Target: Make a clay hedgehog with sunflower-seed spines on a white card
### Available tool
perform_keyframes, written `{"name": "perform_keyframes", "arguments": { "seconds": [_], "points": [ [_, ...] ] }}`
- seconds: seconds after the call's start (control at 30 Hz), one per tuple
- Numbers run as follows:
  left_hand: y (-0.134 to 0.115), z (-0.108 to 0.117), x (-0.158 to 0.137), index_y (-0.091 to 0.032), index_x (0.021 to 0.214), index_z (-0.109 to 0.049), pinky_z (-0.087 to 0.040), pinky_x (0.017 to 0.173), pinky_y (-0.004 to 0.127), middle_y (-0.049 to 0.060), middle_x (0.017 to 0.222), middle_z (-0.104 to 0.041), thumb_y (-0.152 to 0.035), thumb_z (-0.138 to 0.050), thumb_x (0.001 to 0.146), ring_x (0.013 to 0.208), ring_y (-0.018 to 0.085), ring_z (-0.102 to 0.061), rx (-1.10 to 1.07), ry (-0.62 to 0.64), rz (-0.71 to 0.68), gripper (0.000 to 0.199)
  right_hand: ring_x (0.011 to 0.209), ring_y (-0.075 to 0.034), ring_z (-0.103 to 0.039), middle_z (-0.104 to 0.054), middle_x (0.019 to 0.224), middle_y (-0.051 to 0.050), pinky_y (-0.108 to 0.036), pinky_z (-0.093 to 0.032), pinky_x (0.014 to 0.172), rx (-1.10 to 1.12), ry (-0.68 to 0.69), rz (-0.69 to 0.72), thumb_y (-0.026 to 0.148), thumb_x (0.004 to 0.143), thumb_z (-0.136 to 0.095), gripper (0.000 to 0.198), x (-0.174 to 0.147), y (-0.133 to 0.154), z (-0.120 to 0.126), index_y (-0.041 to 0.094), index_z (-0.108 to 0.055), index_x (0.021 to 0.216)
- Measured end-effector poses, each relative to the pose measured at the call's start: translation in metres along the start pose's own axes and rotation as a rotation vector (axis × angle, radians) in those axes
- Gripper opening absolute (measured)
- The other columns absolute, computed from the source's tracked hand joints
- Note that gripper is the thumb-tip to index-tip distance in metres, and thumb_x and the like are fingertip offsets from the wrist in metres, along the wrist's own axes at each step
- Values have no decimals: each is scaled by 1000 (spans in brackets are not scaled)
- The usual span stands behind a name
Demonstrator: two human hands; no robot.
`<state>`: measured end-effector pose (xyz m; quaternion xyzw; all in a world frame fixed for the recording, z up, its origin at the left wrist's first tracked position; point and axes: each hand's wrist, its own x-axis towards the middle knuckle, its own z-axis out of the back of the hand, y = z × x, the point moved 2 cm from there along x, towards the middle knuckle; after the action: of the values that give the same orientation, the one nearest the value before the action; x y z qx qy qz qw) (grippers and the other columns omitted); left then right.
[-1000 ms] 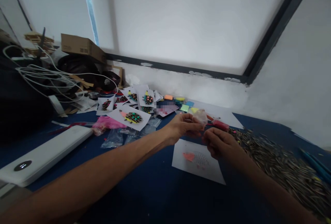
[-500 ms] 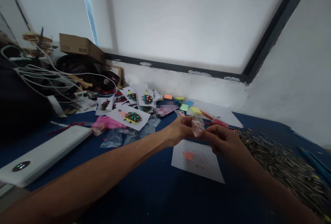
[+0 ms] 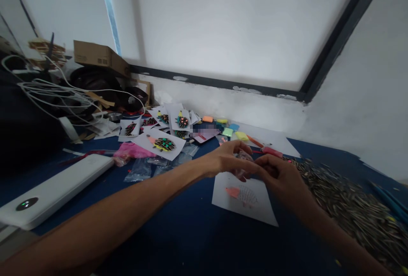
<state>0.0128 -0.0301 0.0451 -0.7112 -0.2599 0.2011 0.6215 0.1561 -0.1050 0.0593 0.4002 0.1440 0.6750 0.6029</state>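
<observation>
My left hand (image 3: pixel 228 159) is closed around a small crinkled clear plastic bag (image 3: pixel 244 155), its thumb stretched towards the other hand. My right hand (image 3: pixel 282 176) is pinched shut against that thumb tip; whatever lies between its fingertips is hidden. Below both hands lies a white sheet of paper (image 3: pixel 223 201) with a hedgehog drawing (image 3: pixel 245 195), its face filled in with coral-pink clay and its body in grey outline.
Right of my hands spreads a big heap of striped sunflower seeds (image 3: pixel 347 199). Coloured clay packs (image 3: pixel 227 132) sit at the back. Left are finished hedgehog cards (image 3: pixel 164 143), empty-looking plastic bags (image 3: pixel 138 169), a white power bank (image 3: pixel 63 189), cables (image 3: pixel 54 93) and a cardboard box (image 3: pixel 95 57).
My left hand has turned over the plastic bag, covering more of it, and its thumb now reaches my right fingertips. The paper sheet stays in place.
</observation>
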Motion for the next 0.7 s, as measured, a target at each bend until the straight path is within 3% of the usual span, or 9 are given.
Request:
{"name": "perform_keyframes", "arguments": {
  "seconds": [0.13, 0.33, 0.5, 0.7],
  "points": [
    [2, -2, 1, -13, 97, -51, -55, 59, 33, 6, 93, -59, -2, -64, 64, 56, 12, -63, 37, -95, -5, 37, 45, -12, -43, -53, 51, 0, -26, -29, 44, -49, 2, 8, 38, 74, -58, 20, 0, 0, 1, 22, -63, 65],
    [6, 2, 5, -12, 93, -52, -45, 44, 19, 6, 97, -60, 4, -51, 62, 53, 10, -64, 118, -42, -38, 35, 46, -12, -41, -52, 54, 1, -26, -27, 44, -15, 84, -1, 40, 76, -58, 22, 1, -7, -2, 22, -64, 66],
    [7, 2, 8, -12, 85, -55, -38, 38, 17, 3, 80, -62, 0, -52, 67, 47, 10, -61, 213, -46, 7, 22, 43, -11, -37, -44, 49, 4, -26, -26, 43, 46, 128, -8, 41, 80, -56, 21, 1, -14, -8, 22, -61, 71],
    [0, 6, 4, -12, 78, -60, -44, 48, 21, 1, 62, -59, -21, -65, 74, 54, 11, -60, 234, 24, -47, 11, 48, -13, -45, -56, 60, 0, -27, -30, 45, -10, 77, 93, 37, 83, -53, 17, 0, -8, -5, 23, -59, 75]
  ]
}}
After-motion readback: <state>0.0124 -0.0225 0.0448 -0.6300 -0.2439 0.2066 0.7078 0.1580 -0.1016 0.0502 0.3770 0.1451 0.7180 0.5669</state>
